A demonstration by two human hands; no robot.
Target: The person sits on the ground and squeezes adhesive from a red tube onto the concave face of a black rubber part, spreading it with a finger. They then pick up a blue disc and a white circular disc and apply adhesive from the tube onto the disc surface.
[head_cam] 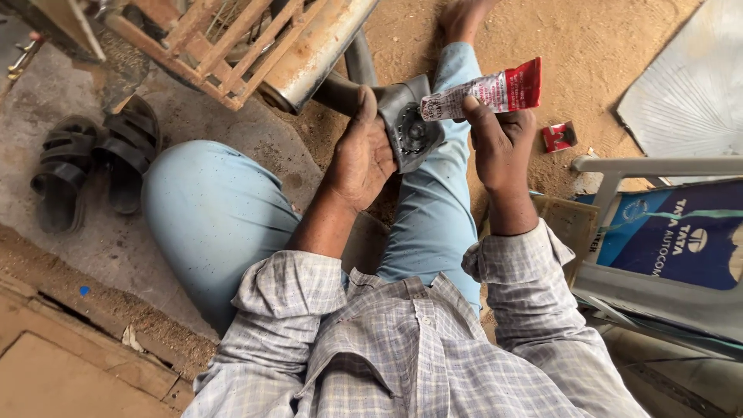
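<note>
**Sealant tube at metal fitting: application stage, partly through**

Nearest lens: checked shirt (402, 348), sleeves rolled up, pale blue trousers (209, 217) below, knee raised at left.

Left hand (362, 151): wrapping round the grey metal fitting (410, 128), fingers closed on its edge, holding its round, bolted face up over the outstretched leg.

Right hand (499, 135): gripping a red and white tube (484, 93), fingers pinched tight around its middle, nozzle end lying at the upper rim of the fitting, touching or just short of it; cannot tell which.

Progress, judged from layout: fitting already lifted and steadied, tube already brought to it. Paste on the face not discernible, so squeezing seemingly only starting or not yet begun; spreading and refitting appearing to remain.

Surroundings:
- rusty pipe (321, 46) and reddish metal frame (209, 39), above the left hand
- pair of black sandals (93, 166), well apart at left on concrete
- small red packet (559, 136) on sandy ground, near the right hand
- white plastic chair (650, 166) bearing a blue printed carton (673, 232), at right
</note>
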